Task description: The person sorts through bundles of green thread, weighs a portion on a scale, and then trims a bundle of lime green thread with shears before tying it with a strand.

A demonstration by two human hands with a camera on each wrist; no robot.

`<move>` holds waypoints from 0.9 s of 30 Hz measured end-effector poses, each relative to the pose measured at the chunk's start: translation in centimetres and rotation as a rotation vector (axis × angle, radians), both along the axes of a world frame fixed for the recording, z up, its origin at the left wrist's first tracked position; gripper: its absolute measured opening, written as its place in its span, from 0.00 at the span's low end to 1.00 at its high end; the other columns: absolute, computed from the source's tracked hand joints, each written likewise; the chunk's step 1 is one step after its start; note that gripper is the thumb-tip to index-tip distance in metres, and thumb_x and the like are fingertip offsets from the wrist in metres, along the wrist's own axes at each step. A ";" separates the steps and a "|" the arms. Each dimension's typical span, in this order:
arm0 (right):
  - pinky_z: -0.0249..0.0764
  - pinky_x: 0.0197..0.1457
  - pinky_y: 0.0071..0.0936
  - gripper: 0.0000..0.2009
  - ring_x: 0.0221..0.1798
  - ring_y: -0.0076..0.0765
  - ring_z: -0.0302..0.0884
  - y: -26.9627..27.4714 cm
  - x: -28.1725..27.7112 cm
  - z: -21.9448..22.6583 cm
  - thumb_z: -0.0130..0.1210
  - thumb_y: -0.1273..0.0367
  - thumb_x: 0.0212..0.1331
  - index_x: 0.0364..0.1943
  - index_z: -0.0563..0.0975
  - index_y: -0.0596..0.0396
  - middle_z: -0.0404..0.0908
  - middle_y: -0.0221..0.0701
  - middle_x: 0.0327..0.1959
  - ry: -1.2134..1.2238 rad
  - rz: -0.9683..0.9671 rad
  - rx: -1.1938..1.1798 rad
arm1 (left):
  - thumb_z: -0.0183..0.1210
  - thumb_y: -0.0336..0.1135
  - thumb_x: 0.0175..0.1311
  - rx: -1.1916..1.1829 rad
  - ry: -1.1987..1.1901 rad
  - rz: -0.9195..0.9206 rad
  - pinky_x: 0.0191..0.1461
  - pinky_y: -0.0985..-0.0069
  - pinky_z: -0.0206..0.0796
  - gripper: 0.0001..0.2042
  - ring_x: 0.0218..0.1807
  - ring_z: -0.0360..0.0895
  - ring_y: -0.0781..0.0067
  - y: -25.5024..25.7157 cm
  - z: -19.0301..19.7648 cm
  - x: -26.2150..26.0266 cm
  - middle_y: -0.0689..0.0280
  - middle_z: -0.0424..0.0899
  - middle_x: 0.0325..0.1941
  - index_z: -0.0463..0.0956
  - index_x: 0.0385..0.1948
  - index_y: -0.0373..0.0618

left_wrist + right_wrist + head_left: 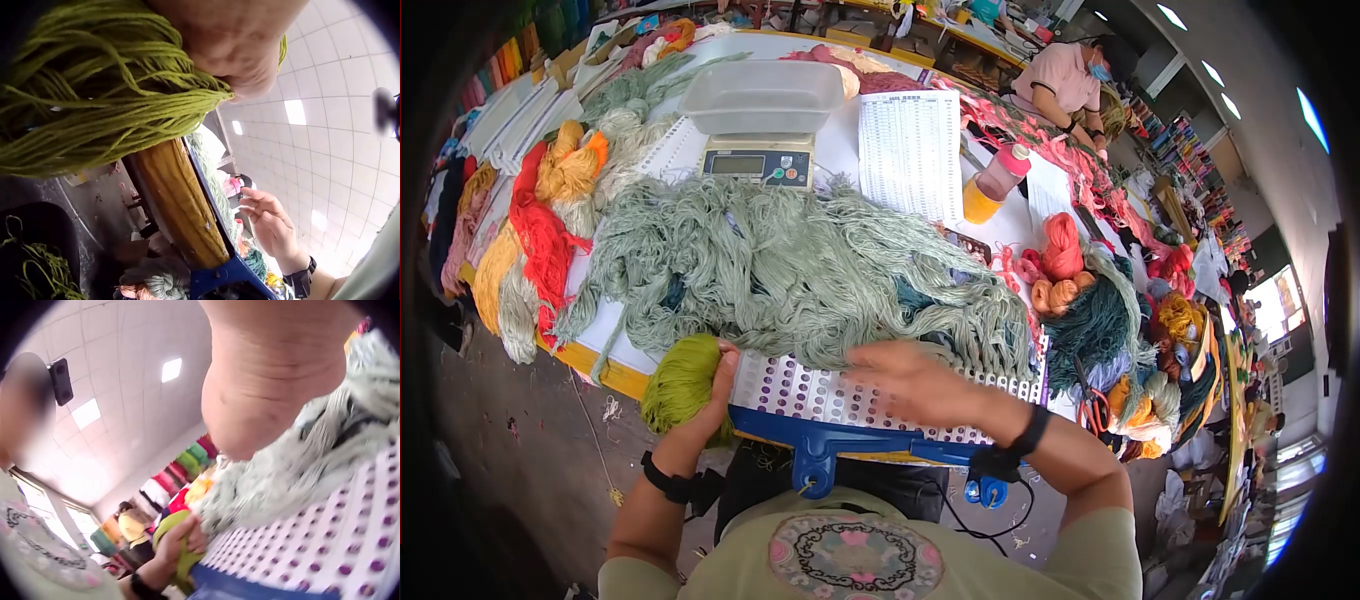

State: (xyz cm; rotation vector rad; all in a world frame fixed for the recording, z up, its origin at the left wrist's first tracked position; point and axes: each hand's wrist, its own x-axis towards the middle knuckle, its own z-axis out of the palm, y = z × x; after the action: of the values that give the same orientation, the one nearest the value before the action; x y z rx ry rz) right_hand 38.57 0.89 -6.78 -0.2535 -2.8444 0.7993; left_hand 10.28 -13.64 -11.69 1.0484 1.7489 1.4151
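A lime-green skein of yarn point(678, 383) hangs at the near left edge of the table, and my left hand point(720, 382) grips it. In the left wrist view its strands point(106, 119) gather tightly under that hand point(240, 47). My right hand point(920, 383), blurred in the head view, is over a white board with rows of round holes point(775, 385). In the left wrist view this right hand point(272, 225) holds nothing, its fingers loosely bent. A blue clamp bar point(860, 440) runs along the board's near edge. Behind the board lies a big heap of grey-green yarn point(770, 265).
Beyond the heap stand a digital scale point(758, 162) with a clear plastic tub point(762, 98), a printed sheet point(910, 150) and a pink-capped bottle point(998, 185). Red yarn point(535, 225) lies left; dark teal yarn point(1090, 340) and red-handled scissors point(1092, 405) lie right. Another person point(1065, 85) works across the table.
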 end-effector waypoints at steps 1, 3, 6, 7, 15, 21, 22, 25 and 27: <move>0.59 0.67 0.49 0.26 0.65 0.49 0.64 -0.8 -1.0 -1.0 0.62 0.69 0.50 0.58 0.73 0.46 0.69 0.39 0.62 0.000 0.001 0.001 | 0.57 0.35 0.67 -0.019 -0.036 -0.005 0.50 0.77 0.66 0.08 0.43 0.75 0.77 0.1 -0.4 -0.2 0.68 0.79 0.38 0.75 0.40 0.41; 0.53 0.70 0.52 0.28 0.69 0.45 0.60 -1.3 -2.5 -3.0 0.62 0.58 0.53 0.60 0.72 0.42 0.65 0.37 0.66 0.005 0.190 0.222 | 0.57 0.35 0.67 -0.034 -0.069 -0.004 0.50 0.77 0.66 0.07 0.43 0.75 0.77 0.2 -0.9 -0.5 0.68 0.79 0.38 0.75 0.40 0.42; 0.47 0.72 0.54 0.27 0.68 0.41 0.60 2.4 -3.5 -3.0 0.59 0.53 0.54 0.59 0.72 0.40 0.65 0.34 0.65 -0.051 0.113 0.503 | 0.56 0.35 0.68 0.034 -0.062 0.016 0.49 0.77 0.66 0.07 0.42 0.74 0.77 -0.1 -1.2 -0.6 0.68 0.79 0.37 0.76 0.39 0.41; 0.47 0.72 0.54 0.27 0.68 0.41 0.60 3.6 -3.7 -2.5 0.59 0.53 0.54 0.59 0.72 0.40 0.65 0.34 0.65 -0.053 0.122 0.503 | 0.56 0.35 0.68 0.043 -0.010 0.012 0.49 0.77 0.66 0.07 0.42 0.74 0.78 -0.1 -1.1 -0.6 0.68 0.79 0.37 0.76 0.39 0.41; 0.54 0.60 0.56 0.14 0.54 0.39 0.67 4.5 -6.7 -0.4 0.60 0.67 0.52 0.44 0.79 0.44 0.71 0.30 0.46 0.043 -0.562 0.591 | 0.57 0.35 0.68 0.067 -0.081 -0.009 0.47 0.77 0.67 0.08 0.40 0.73 0.79 -0.1 -0.6 -0.7 0.68 0.79 0.37 0.74 0.41 0.40; 0.60 0.59 0.40 0.16 0.57 0.41 0.67 -0.8 -12.8 -3.7 0.60 0.68 0.52 0.48 0.76 0.48 0.70 0.33 0.54 0.121 0.263 0.013 | 0.57 0.35 0.68 0.101 -0.140 -0.039 0.43 0.78 0.67 0.08 0.37 0.73 0.79 -0.2 -0.3 -0.8 0.71 0.78 0.34 0.74 0.41 0.42; 0.59 0.61 0.39 0.18 0.60 0.41 0.65 -1.0 -13.5 -4.2 0.59 0.64 0.55 0.51 0.75 0.48 0.69 0.35 0.55 0.091 0.272 0.069 | 0.56 0.36 0.68 0.075 -0.183 -0.033 0.40 0.79 0.66 0.08 0.34 0.72 0.81 -0.2 -0.2 -0.8 0.72 0.77 0.32 0.75 0.40 0.43; 0.59 0.61 0.39 0.19 0.61 0.40 0.64 0.9 -15.4 -4.7 0.59 0.63 0.55 0.52 0.75 0.47 0.69 0.35 0.56 0.113 0.179 0.364 | 0.55 0.38 0.69 0.101 -0.092 -0.032 0.31 0.82 0.61 0.07 0.26 0.67 0.85 -0.2 -1.0 -1.3 0.74 0.73 0.26 0.75 0.39 0.45; 0.57 0.61 0.39 0.17 0.60 0.40 0.64 2.1 -16.7 -4.4 0.59 0.62 0.55 0.50 0.76 0.47 0.69 0.35 0.56 0.120 0.107 0.465 | 0.54 0.38 0.70 0.146 -0.190 -0.021 0.27 0.85 0.55 0.08 0.23 0.62 0.87 -0.1 -1.3 -1.1 0.75 0.67 0.21 0.74 0.39 0.45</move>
State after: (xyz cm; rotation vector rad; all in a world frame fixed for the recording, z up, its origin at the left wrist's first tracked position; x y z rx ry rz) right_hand 21.86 2.96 -11.19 0.0117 -2.8420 0.1452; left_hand 9.21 -13.79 -13.01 0.9694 1.5145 1.5933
